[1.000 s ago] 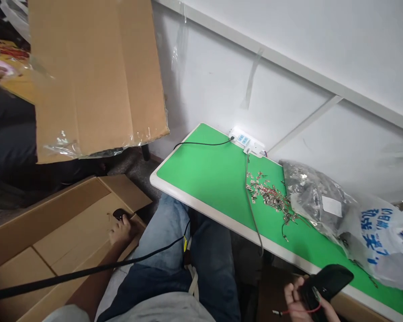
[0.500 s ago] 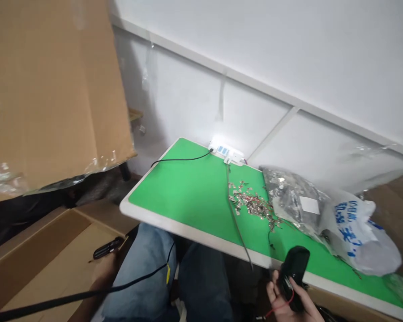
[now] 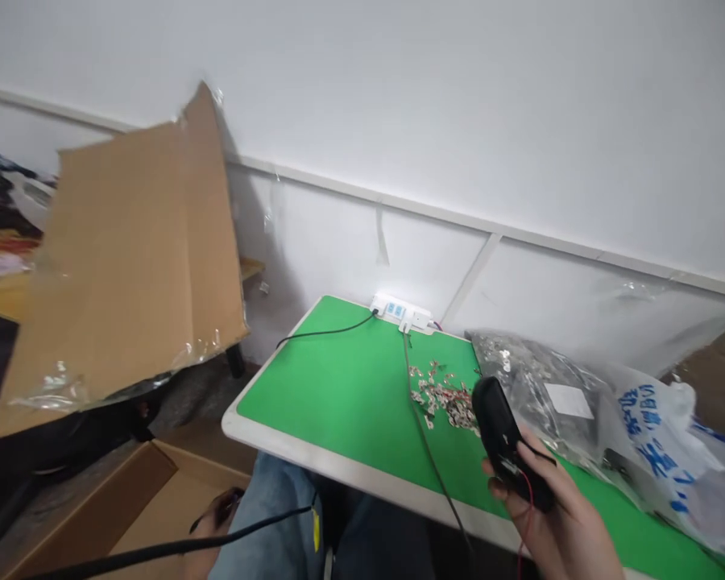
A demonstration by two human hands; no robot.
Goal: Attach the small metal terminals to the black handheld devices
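A black oval plastic housing [image 3: 503, 435] is held in the right hand [image 3: 549, 507], above the near part of a green-topped table with a white rim [image 3: 338, 474]. The right fingers are curled around its underside and the thumb is pressed against its flank, so that the housing is gripped firmly. Its long axis is tilted, running from upper left at the tip down to lower right into the palm. A thin red wire [image 3: 527, 501] is seen hanging from it past the wrist.

The left hand [image 3: 217, 515] is low beside a denim-clad knee [image 3: 271, 515], partly crossed by a black cable [image 3: 157, 549]. A small dark item [image 3: 226, 503] is seen at its fingers (whether it is pinched cannot be told).

A scattered heap of small metal terminals [image 3: 441, 399] lies just left of the housing tip, so the right hand is the nearer. A clear plastic bag of metal parts [image 3: 532, 379] and a white plastic bag with blue print [image 3: 658, 443] lie to the right.
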